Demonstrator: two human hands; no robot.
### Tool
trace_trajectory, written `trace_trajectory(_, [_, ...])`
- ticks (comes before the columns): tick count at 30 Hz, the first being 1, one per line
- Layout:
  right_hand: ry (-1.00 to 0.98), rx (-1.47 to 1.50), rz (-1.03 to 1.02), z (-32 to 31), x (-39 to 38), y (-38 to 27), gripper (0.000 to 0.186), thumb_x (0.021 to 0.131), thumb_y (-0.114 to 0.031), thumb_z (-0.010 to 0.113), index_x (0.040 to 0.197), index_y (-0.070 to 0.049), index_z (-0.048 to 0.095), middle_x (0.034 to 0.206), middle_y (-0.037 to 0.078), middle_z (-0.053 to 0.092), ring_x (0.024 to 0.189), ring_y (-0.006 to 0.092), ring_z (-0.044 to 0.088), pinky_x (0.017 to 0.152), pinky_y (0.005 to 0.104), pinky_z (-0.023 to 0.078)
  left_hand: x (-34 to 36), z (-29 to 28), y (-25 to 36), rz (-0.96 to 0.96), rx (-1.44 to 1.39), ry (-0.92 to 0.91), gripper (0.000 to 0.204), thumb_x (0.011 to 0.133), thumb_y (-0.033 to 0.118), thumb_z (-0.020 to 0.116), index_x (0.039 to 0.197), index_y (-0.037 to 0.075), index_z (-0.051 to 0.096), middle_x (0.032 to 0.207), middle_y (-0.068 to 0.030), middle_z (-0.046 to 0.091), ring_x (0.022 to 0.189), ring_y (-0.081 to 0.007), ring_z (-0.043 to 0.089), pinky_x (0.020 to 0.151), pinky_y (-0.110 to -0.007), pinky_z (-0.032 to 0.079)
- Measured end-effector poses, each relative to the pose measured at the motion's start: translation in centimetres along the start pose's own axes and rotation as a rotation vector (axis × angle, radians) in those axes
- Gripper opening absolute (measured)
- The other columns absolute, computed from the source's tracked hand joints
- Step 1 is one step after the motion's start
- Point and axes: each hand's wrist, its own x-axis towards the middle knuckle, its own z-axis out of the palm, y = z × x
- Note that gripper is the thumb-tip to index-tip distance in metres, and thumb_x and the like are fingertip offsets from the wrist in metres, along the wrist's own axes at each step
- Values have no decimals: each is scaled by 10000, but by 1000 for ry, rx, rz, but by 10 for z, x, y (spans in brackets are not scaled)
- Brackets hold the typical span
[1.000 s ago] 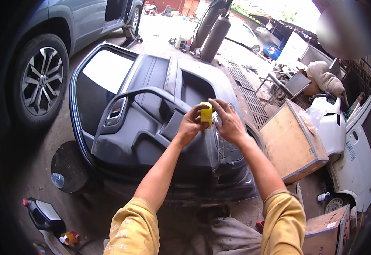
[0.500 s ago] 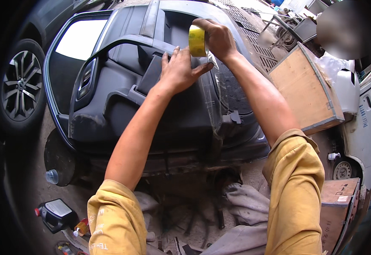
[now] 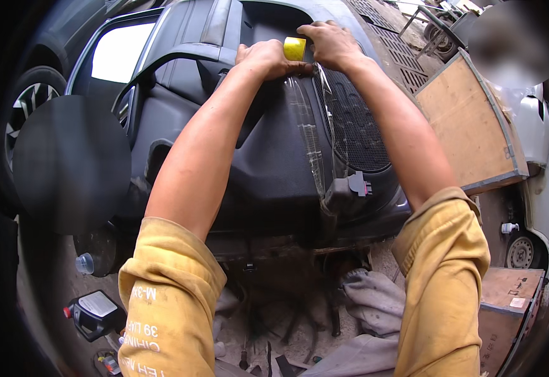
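Head view: right hand (image 3: 331, 44) fingers closed around yellow tape roll (image 3: 294, 48); left hand (image 3: 265, 60) pressed flat beside it on dark plastic door panel (image 3: 268, 169).

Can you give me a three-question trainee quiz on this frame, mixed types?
1. True or false: the right hand holds the yellow tape roll.
2. Multiple choice: the left hand rests on A) the car door panel, B) the wooden board, C) the oil jug.
3. Short answer: what runs down the panel from the roll toward the grey connector?

Key
1. True: its fingers grip the roll at the panel's far edge.
2. A: the palm presses the dark panel right beside the roll.
3. A strip of clear tape, laid along the panel next to the speaker grille.
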Motion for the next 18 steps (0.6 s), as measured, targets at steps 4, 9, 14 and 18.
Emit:
trace_trajectory(4, [-28, 479, 81, -34, -52, -35, 263, 920, -223, 573, 968, -12, 721, 895, 199, 710, 913, 373, 684, 856, 453, 536, -11, 5, 10, -115, 28, 110, 824, 683, 808, 655, 1051, 76, 738, 1019, -139, 735, 1032, -275, 683, 969, -405, 397])
trace_trajectory(9, [-264, 317, -65, -67, -117, -62, 322, 965, -279, 529, 1051, 10, 640, 981, 260, 675, 949, 422, 652, 867, 493, 514, -39, 11, 44, -314, 187, 445, 813, 788, 705, 642, 1367, 148, 521, 1366, -108, 550, 1298, -300, 499, 1067, -535, 323])
trace_trajectory(14, [-217, 663, 24, -145, -186, -33, 406, 986, -367, 557, 1003, 12, 701, 877, 174, 712, 837, 270, 696, 771, 371, 521, -120, 35, 55, 214, 19, 469, 603, 951, 598, 475, 1419, 218, 478, 1446, -59, 493, 1382, -270, 411, 1114, -553, 263])
trace_trajectory(18, [419, 1167, 395, -200, -336, -38, 365, 985, -307, 526, 980, 5, 716, 822, 134, 725, 765, 206, 696, 729, 325, 537, -237, 3, 72, 158, 95, 273, 586, 1015, 530, 321, 1514, 224, 358, 1595, -49, 303, 1491, -240, 227, 1191, -548, 120])
